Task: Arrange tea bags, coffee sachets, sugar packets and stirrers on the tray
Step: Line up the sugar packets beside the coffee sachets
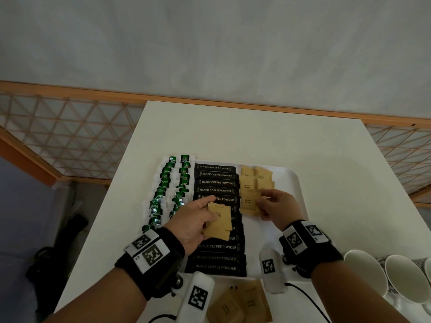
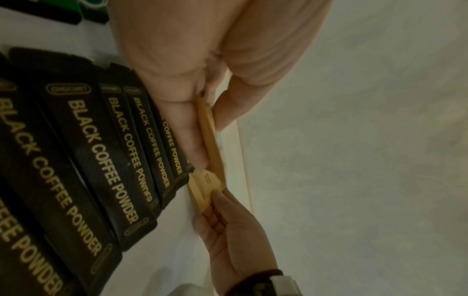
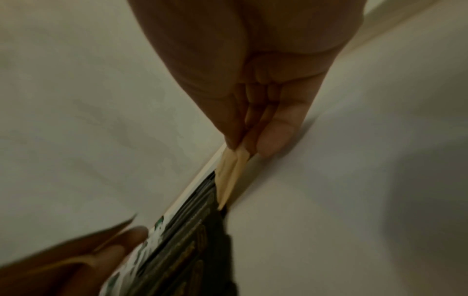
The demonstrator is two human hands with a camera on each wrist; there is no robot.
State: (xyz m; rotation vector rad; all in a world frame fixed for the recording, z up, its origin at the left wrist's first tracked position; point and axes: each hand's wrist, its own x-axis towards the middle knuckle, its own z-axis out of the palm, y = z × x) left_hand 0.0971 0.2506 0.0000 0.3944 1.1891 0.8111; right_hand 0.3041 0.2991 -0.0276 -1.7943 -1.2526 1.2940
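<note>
At six o'clock, cut off, we see tan paper sachets (image 1: 240,301); their print is unreadable. Our left hand (image 1: 196,220) pinches a stack of tan sugar packets (image 1: 219,223) over black coffee sachets (image 1: 217,183). Our right hand (image 1: 277,207) pinches one tan sugar packet (image 1: 249,201) on the white plastic tray (image 1: 290,180). Green tea bags (image 1: 164,183) lie at ten o'clock.

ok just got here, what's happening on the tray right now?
A person is laying out brown sugar packets on the white tray. The left hand holds a small stack of sugar packets above the black coffee sachets. The right hand pinches one sugar packet at the near end of the sugar rows. Green tea bags already sit in two columns on the left, coffee in the middle. No stirrers are visible.
</note>
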